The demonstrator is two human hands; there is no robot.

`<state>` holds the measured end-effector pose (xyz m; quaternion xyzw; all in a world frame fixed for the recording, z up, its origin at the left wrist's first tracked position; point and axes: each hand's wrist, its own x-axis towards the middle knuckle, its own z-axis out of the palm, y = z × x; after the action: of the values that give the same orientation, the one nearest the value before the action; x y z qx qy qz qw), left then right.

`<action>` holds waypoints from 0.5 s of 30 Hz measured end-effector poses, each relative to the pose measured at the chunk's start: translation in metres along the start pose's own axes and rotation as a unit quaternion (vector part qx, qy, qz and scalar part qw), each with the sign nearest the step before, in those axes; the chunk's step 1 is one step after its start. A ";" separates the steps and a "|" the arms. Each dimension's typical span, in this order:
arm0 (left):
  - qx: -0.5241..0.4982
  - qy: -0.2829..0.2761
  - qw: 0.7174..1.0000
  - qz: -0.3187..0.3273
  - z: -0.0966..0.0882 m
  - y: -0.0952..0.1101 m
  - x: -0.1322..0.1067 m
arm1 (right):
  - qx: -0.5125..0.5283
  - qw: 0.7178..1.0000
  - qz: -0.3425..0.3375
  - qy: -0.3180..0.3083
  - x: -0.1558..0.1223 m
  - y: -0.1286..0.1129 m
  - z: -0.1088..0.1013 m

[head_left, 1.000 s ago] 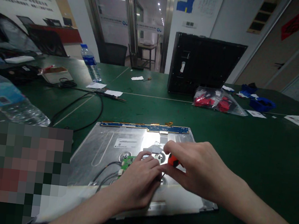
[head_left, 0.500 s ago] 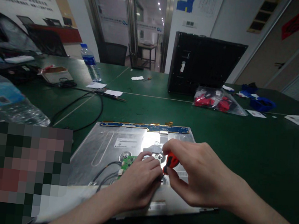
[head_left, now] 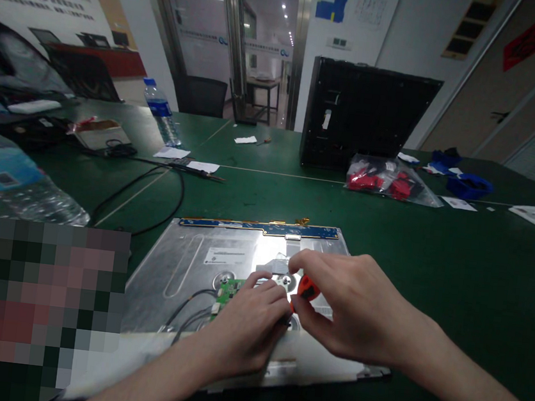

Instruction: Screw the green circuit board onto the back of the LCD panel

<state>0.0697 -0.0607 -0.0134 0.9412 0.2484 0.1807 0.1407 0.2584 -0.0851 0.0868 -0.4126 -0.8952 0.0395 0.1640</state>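
A metal-backed display panel (head_left: 162, 278) lies on the green table, with a narrow blue circuit strip (head_left: 264, 227) along its far edge. On the panel sits a green circuit board (head_left: 228, 291), wired by dark cables and partly covered by my left hand (head_left: 254, 315). That hand is closed, fingers curled down over the board's right side; whatever is under its fingertips is hidden. Just right of it, my right hand (head_left: 356, 307) pinches the red and black handle of a screwdriver (head_left: 308, 287). The screwdriver's tip is hidden behind my left fingers.
A black monitor-like case (head_left: 368, 115) stands at the back, with a clear bag of red parts (head_left: 390, 181) before it. A black cable (head_left: 181, 197) loops left of the panel. Water bottles stand farther left, a large one (head_left: 23, 179) close by. Blurred blocks cover the lower left.
The screwdriver handle has turned a little between my right fingers, and my right thumb has shifted slightly up. My left hand stays where it was.
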 end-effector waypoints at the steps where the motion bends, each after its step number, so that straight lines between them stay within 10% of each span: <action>1: 0.002 0.000 1.000 -0.001 0.000 0.000 0.000 | -0.004 1.000 0.001 0.000 0.000 0.000 0.000; 15: 0.002 -0.008 1.000 -0.005 -0.004 0.001 0.002 | -0.013 0.999 -0.007 0.037 -0.002 0.004 -0.004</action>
<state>0.0702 -0.0604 -0.0090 0.9416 0.2522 0.1719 0.1422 0.2639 -0.0847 0.0896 -0.4097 -0.8917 0.0110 0.1920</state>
